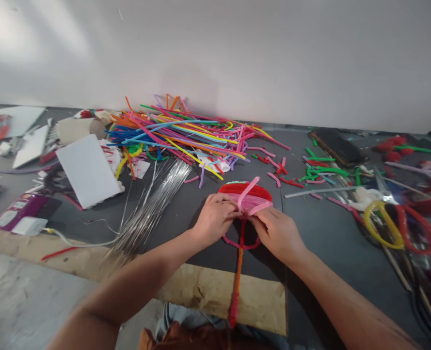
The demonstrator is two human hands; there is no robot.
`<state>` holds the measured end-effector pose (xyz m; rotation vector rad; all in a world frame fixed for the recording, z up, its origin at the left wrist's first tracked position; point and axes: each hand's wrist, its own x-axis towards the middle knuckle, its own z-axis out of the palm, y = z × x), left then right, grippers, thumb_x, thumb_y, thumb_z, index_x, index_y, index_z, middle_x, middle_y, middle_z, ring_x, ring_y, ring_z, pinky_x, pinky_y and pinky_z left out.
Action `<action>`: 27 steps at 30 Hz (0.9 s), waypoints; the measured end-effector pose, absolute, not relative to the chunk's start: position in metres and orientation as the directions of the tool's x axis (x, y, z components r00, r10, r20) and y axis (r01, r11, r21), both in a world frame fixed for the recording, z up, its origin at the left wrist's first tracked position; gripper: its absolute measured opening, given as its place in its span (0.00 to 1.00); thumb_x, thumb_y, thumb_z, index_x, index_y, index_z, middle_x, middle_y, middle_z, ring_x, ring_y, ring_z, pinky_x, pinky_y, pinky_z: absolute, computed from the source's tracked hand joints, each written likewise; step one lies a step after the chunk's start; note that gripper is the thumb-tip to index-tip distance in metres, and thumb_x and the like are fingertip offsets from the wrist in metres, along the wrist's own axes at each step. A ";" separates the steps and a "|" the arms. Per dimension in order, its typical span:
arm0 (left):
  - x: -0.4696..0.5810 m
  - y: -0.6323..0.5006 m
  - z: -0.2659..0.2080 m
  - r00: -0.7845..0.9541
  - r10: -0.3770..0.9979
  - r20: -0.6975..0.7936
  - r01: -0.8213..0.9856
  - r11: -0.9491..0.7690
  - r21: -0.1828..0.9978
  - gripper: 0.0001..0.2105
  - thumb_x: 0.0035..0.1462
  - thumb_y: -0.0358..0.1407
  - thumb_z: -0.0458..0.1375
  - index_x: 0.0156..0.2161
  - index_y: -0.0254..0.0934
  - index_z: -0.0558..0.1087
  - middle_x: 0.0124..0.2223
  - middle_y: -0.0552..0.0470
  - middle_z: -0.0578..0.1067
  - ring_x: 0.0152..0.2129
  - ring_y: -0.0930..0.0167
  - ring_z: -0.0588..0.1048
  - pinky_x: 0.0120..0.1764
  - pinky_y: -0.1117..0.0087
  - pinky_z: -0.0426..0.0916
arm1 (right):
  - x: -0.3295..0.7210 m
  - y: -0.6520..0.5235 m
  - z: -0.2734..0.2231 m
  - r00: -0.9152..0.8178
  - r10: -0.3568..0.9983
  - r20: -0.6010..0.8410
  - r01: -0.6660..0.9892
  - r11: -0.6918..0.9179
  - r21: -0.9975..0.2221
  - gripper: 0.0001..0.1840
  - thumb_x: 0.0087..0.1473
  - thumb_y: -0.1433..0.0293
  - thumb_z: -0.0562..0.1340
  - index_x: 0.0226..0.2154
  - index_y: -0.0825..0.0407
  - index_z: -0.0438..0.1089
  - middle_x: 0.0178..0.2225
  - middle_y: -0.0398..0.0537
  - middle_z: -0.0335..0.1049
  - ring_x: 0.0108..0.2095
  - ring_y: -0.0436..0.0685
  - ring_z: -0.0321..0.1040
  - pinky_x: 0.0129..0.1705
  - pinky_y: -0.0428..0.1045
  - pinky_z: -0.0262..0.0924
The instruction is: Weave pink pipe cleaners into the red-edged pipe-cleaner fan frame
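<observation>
A round pipe-cleaner piece [233, 187] with rows of red and pink lies in front of me, framed by a thin twisted pink rim. Its stem [239, 267], wrapped in red and orange, runs down toward my body past the table edge. My left hand [215, 218] is closed on the piece's left side, fingertips pinched near its centre. On the other side, my right hand [279, 234] pinches a loose pink pipe cleaner [260, 208] close to the middle. Another pink end [247, 189] sticks up between the hands. The fingertips partly hide the joint.
A heap of coloured pipe cleaners [186, 133] lies at the back. Thin metal wires [157, 204] and a white card [87, 170] are to the left. At right are yellow-and-red-handled scissors [383, 226], pipe-cleaner scraps [321, 172] and a dark rectangular object [337, 146].
</observation>
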<state>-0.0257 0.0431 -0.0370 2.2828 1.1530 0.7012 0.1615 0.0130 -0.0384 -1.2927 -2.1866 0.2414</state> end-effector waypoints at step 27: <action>-0.025 0.043 -0.037 0.515 0.811 0.277 0.564 -0.564 0.603 0.08 0.57 0.34 0.54 0.31 0.39 0.75 0.35 0.53 0.79 0.39 0.69 0.72 0.45 0.64 0.61 | 0.158 0.015 -0.044 -0.291 0.891 0.347 0.741 0.440 -0.508 0.08 0.56 0.69 0.55 0.35 0.50 0.70 0.33 0.48 0.76 0.33 0.58 0.72 0.37 0.53 0.62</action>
